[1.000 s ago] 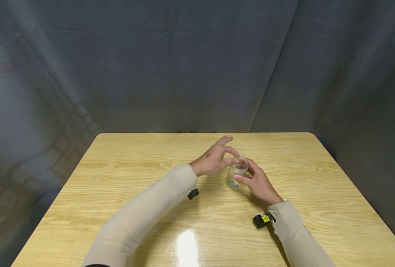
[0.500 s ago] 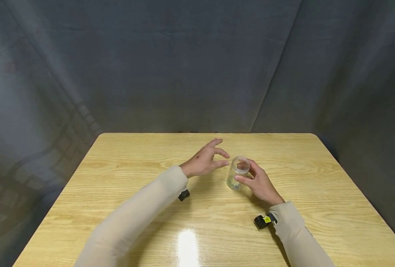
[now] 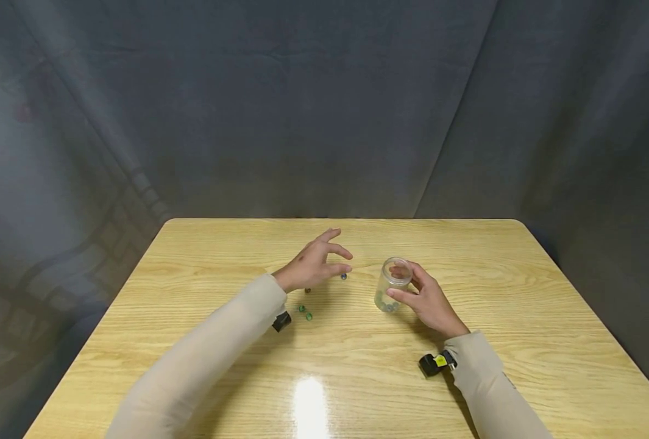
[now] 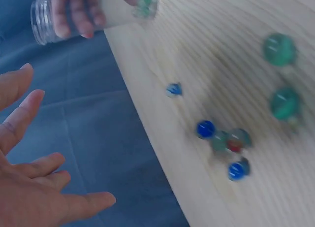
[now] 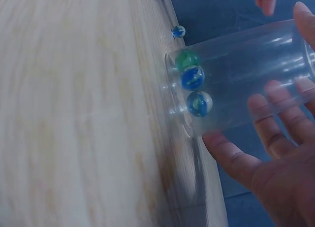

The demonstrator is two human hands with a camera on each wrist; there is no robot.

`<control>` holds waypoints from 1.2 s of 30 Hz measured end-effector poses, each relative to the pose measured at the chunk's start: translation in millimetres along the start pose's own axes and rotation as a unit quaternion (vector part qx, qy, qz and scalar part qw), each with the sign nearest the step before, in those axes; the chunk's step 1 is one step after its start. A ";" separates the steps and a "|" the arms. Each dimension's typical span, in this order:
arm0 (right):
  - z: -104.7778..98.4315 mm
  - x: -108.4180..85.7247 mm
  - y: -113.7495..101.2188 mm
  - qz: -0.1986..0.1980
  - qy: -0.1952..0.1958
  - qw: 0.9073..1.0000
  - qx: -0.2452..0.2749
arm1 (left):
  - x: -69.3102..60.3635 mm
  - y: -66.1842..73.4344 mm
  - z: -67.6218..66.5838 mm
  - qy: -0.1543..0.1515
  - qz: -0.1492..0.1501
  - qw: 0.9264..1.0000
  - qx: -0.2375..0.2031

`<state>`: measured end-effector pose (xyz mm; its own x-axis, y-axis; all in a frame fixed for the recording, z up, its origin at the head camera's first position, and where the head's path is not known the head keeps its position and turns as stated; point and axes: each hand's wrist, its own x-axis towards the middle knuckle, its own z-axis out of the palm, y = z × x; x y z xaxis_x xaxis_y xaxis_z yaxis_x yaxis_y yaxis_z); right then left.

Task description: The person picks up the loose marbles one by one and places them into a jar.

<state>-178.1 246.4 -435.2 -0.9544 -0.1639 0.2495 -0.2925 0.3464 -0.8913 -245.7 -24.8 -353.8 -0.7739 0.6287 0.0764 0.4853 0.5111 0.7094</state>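
A clear open jar (image 3: 392,286) stands on the wooden table with several marbles (image 5: 192,78) at its bottom. My right hand (image 3: 429,305) grips its side, thumb in front and fingers behind. To the jar's left, my left hand (image 3: 314,263) hovers above the table, fingers spread and nothing in them. Beneath and around it lie loose marbles: green ones (image 4: 279,49), blue ones (image 4: 205,129) and a reddish one (image 4: 235,145). The left hand (image 4: 37,182) covers part of this group in the head view.
The wooden table (image 3: 494,274) reaches back to a dark grey curtain (image 3: 302,122). Both forearms in light sleeves come in from the front edge, each with a small black camera at the wrist (image 3: 429,364).
My left hand has moved left, away from the jar's mouth, with its fingers no longer at the rim. Loose marbles now show beside it. My right hand and the jar have hardly moved.
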 end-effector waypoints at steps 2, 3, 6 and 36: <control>0.0 -0.2 -0.5 0.000 0.001 1.000 -0.001 | -3.0 -5.6 -1.0 0.002 -0.009 1.000 -0.002; 0.1 -0.2 -0.6 0.000 0.001 1.000 -0.001 | -4.1 -8.8 -1.2 0.003 -0.013 1.000 -0.001; 0.0 0.4 -0.3 0.001 0.002 1.000 -0.001 | -8.0 -16.2 -2.5 0.006 -0.020 1.000 -0.003; 4.6 1.8 -2.9 0.006 -0.001 1.000 0.007 | -41.9 -76.6 -20.0 0.018 -0.108 0.994 0.021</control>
<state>-178.6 240.8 -433.9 -0.9577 -0.1616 0.2381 -0.2802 0.3351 -0.8996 -258.6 -102.1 -397.3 -0.8755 0.4807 -0.0499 0.3221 0.6572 0.6814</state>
